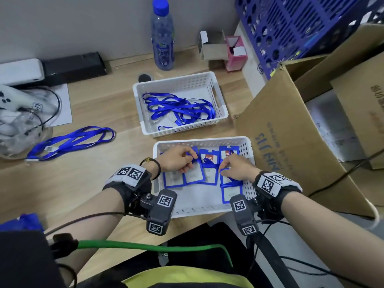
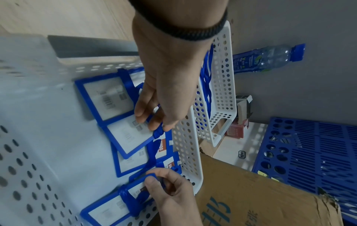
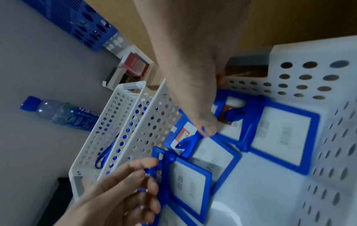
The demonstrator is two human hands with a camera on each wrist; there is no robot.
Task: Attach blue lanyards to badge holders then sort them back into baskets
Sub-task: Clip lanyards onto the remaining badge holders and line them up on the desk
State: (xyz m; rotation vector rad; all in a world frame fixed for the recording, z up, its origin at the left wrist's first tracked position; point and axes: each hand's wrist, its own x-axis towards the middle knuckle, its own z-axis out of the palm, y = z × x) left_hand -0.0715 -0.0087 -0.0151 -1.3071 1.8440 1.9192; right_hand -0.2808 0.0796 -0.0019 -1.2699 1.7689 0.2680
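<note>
Badge holders point(image 1: 194, 175): flat rectangular blue frames with clear windows, overlapping in a row inside the near white perforated basket point(image 1: 203, 210). Left hand point(image 1: 176, 159), palm down with fingers curled, pinches a blue ribbon loop point(image 1: 194, 157) at one holder's top. Right hand point(image 1: 236, 167), likewise curled, pinches another holder's strap point(image 1: 225, 170). Far basket point(image 1: 216, 88), same white plastic, contains tangled blue lanyards point(image 1: 180, 107). One lanyard point(image 1: 72, 140) lies loose on the wooden desk point(image 1: 99, 100).
</note>
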